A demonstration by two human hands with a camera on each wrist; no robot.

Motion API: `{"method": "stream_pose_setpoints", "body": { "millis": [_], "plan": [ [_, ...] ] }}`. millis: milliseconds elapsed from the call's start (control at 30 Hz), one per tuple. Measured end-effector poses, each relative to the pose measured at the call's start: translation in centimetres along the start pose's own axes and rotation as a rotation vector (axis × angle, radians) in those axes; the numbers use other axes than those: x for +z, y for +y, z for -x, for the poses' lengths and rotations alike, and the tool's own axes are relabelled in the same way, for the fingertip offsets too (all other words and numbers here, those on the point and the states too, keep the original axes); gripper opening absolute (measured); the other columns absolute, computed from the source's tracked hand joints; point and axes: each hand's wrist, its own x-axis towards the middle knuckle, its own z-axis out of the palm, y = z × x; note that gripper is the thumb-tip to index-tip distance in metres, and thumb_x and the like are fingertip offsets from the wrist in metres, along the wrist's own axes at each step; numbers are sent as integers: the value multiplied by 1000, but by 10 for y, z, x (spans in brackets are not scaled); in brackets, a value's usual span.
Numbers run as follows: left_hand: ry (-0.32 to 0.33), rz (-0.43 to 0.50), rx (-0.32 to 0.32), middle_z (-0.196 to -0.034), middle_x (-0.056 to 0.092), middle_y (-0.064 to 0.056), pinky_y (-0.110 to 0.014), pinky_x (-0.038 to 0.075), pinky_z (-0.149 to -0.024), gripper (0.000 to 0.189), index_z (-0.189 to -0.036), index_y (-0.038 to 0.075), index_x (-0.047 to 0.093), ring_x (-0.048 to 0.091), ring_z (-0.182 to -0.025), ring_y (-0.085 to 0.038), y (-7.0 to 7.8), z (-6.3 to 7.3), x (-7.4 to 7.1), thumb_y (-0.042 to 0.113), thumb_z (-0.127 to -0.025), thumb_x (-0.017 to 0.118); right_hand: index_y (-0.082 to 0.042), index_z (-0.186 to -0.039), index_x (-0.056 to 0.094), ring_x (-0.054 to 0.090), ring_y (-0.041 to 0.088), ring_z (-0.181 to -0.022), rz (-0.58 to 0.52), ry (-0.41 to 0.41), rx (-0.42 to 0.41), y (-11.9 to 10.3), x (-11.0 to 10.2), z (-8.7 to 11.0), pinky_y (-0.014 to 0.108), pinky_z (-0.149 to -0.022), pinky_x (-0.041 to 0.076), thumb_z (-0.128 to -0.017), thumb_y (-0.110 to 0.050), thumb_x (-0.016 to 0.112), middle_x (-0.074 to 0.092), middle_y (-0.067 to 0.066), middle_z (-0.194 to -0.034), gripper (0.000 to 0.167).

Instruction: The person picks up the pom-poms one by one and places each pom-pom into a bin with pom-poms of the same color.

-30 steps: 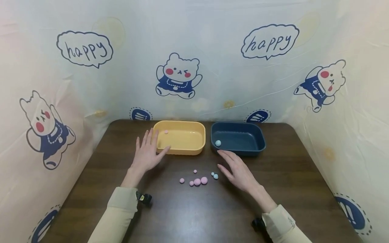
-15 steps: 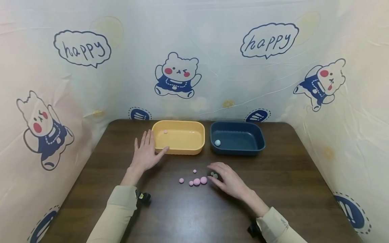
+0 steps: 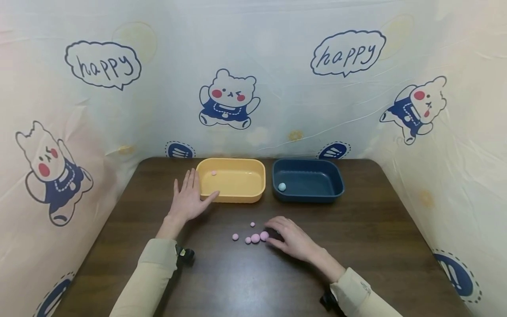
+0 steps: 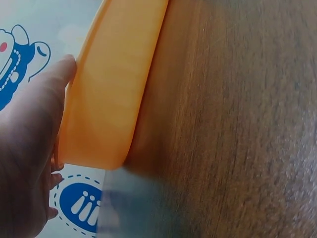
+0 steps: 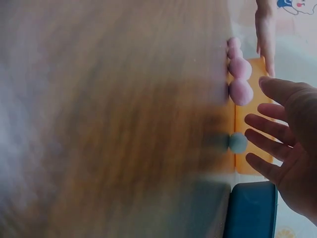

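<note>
My left hand (image 3: pixel 187 201) rests at the left end of the yellow bin (image 3: pixel 231 199), fingers straight along the side and thumb spread to the front rim. In the left wrist view, the thumb (image 4: pixel 62 72) touches the bin's rim. My right hand (image 3: pixel 292 241) reaches low over the table with relaxed, parted fingers, holding nothing. Right beside its fingertips, the right wrist view shows a light blue ball (image 5: pixel 238 142) and larger pink balls (image 5: pixel 241 91). From the head view the hand hides the blue balls. Several pink balls (image 3: pixel 255 238) lie left of it.
A dark blue bin (image 3: pixel 309 198) stands right of the yellow one and contains a light blue ball (image 3: pixel 282 187). Inside the yellow bin is a small pink ball (image 3: pixel 214 173). A printed cloth (image 3: pixel 277 110) hangs behind the brown table (image 3: pixel 222 281).
My right hand has come from the blue bin's front edge down and left to the small blue balls, now covering them in the head view. My left hand has stayed at the yellow bin.
</note>
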Motion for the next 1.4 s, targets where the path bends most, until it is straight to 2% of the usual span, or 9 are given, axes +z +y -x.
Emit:
{"method": "stream_pose_setpoints", "body": {
  "millis": [500, 733, 1033, 1267, 1400],
  "plan": [
    [-19, -4, -5, -184, 4, -27, -74, 1, -137, 127, -174, -6, 5, 6, -173, -46, -3, -2, 3, 91, -98, 36, -14, -139, 73, 65, 22, -133, 29, -83, 15, -2, 3, -7, 49, -119, 55, -103, -32, 79, 74, 4, -139, 41],
    [-8, 5, 9, -184, 3, -29, -68, 5, -140, 126, -173, -8, 4, 6, -173, -47, -3, -2, 3, 89, -99, 38, -13, -138, 73, 65, 22, -133, 31, -83, -11, -2, 5, -10, 49, -118, 56, -103, -32, 80, 74, 5, -139, 40],
    [1, 10, 9, -183, 7, -30, -66, 7, -140, 126, -173, -8, 5, 9, -172, -48, -3, -2, 3, 88, -100, 38, -13, -135, 75, 65, 22, -132, 38, -73, -36, -2, 8, -12, 49, -117, 56, -103, -31, 80, 73, 5, -138, 37],
    [-12, 21, 4, -185, 1, -25, -62, 4, -142, 125, -174, -6, 2, 4, -173, -46, -4, -1, 3, 89, -99, 37, -13, -135, 75, 64, 22, -133, 38, -81, -24, -4, 7, -12, 49, -118, 55, -103, -31, 80, 72, 5, -140, 37],
    [-16, 15, 4, -184, 0, -26, -63, 5, -141, 125, -173, -6, 2, 6, -173, -47, -3, 0, 3, 89, -100, 37, -14, -136, 75, 63, 22, -133, 51, -79, -20, -3, 8, -12, 50, -118, 55, -102, -31, 81, 72, 5, -141, 38]
  ]
}}
